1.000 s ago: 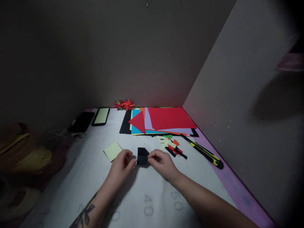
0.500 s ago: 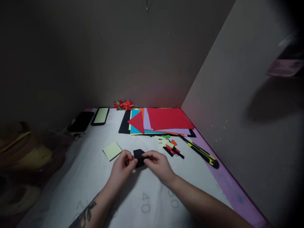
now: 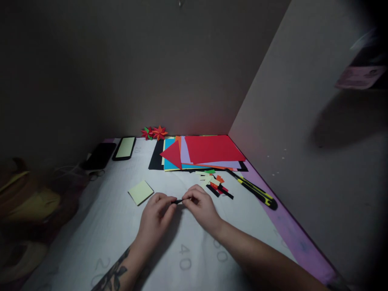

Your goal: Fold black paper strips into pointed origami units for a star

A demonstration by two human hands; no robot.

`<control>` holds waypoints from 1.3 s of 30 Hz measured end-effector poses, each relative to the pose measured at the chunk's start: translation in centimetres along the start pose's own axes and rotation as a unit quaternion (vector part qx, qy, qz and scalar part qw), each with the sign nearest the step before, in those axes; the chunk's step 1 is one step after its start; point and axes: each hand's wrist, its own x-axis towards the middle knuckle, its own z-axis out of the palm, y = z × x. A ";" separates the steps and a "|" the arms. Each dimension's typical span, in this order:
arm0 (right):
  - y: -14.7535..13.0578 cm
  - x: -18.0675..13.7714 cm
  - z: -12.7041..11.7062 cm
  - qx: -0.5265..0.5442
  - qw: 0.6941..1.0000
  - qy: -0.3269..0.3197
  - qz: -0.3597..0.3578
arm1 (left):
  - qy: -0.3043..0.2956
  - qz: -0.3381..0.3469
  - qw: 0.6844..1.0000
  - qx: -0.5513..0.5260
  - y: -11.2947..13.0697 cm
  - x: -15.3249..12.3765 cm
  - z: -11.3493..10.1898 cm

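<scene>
Between both hands is a small piece of black paper (image 3: 178, 201), seen nearly edge-on as a thin dark strip. My left hand (image 3: 157, 212) pinches its left end with thumb and fingertips. On the other end, my right hand (image 3: 200, 206) has a closed pinch too. The fingers cover much of the paper, so its folds are hidden. Left of my left hand lies a square pad of pale yellow paper (image 3: 141, 192). Beyond my right hand sits a heap of coloured paper scraps (image 3: 216, 184) in green, yellow, orange, red and black.
Coloured sheets (image 3: 215, 149) are stacked at the back, a red triangle (image 3: 173, 155) on them. A yellow-black box cutter (image 3: 256, 192) lies right. Two folded paper stars (image 3: 159, 132) stand by the wall. A phone (image 3: 125, 148) and a dark flat object (image 3: 100, 156) lie left.
The black paper has turned from showing its flat face to nearly edge-on, both hands still pinching it. The whole view has shifted slightly.
</scene>
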 end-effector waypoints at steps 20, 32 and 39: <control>0.7 0.4 -0.6 0.161 0.974 -0.074 0.143 | -0.053 -0.098 0.993 -0.049 0.7 0.6 -0.3; 0.1 0.1 0.0 0.098 0.988 -0.083 0.091 | -0.054 -0.126 0.987 -0.078 0.3 0.7 -0.4; 0.1 0.4 -0.6 0.116 0.983 -0.073 0.125 | -0.032 -0.122 0.989 -0.074 0.6 0.6 -0.5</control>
